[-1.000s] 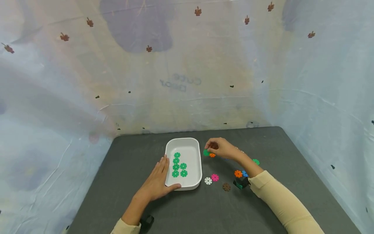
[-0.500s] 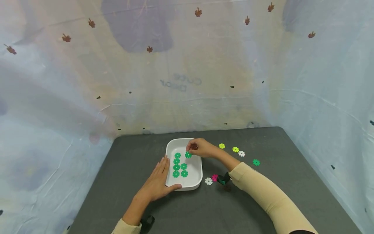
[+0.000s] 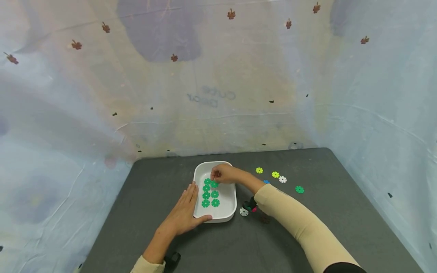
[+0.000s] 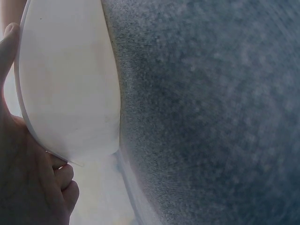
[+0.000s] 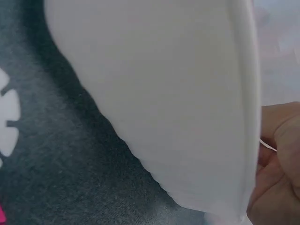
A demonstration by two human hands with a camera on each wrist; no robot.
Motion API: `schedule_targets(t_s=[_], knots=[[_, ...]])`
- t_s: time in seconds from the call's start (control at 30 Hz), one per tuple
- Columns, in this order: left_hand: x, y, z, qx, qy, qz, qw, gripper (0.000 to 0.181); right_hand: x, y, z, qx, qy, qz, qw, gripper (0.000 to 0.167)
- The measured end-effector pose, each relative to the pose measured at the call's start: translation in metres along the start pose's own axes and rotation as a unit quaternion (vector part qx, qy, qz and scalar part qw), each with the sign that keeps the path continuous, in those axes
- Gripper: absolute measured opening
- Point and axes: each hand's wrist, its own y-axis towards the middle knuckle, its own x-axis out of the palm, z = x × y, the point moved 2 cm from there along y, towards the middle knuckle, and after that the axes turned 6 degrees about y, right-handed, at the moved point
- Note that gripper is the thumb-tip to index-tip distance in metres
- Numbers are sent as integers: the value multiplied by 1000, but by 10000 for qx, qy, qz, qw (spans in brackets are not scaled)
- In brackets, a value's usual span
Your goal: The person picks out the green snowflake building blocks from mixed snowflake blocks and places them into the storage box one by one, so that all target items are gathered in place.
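A white tray [image 3: 226, 212] holds several green notched interlocking discs [image 3: 206, 195] lying flat in two columns. My left hand [image 3: 182, 212] rests along its left rim with straight fingers, the thumb lying at the near edge. Inside the tray my right hand [image 3: 227, 174] pinches a green interlocking disc [image 3: 214, 184] at the far end of the right column; the fingers partly cover it. From the right wrist, the tray's outer wall [image 5: 159, 93] hides the fingertips and that disc. In the left wrist view the left thumb [image 4: 8, 47] touches the rim.
Right of the tray lie yellow discs [image 3: 275, 174], white discs [image 3: 282, 179], a green disc [image 3: 299, 189], and partly hidden blue [image 3: 266, 182], pink [image 3: 254, 209] and brown [image 3: 264, 218] ones. The right forearm [image 3: 293, 220] crosses above the dark table [image 3: 153, 182].
My right hand has carried a green disc from the table leftward into the tray, to the far end of the right column. My left hand has stayed on the rim.
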Motion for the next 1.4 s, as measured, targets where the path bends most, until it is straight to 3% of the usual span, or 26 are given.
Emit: schedule_targets(t_s=[0.27, 0.47, 0.73, 0.87, 1.07, 1.33, 1.4], knots=[[-1, 0, 0, -18, 7, -51, 10000, 128, 7, 14, 5, 360, -222, -372, 9984, 8], [-2, 0, 0, 26, -19, -71, 10000, 128, 9, 14, 3, 505, -198, -399, 9977, 7], [-1, 1, 0, 9, -4, -101, 9999, 127, 4, 5, 2, 12, -243, -27, 9997, 7], [0, 0, 0, -19, 4, -118, 9999, 128, -6, -9, -1, -185, 40, 250, 9995, 8], [1, 2, 0, -10, -53, -14, 10000, 127, -25, -46, 5, -105, 376, 683, 9969, 8], [1, 1, -2, -2, -102, 34, 9999, 129, -50, -100, 19, -282, 401, 1438, 9884, 13], [0, 2, -2, 4, -88, -6, 10000, 130, -56, -113, 23, -176, 389, 1545, 9871, 12]])
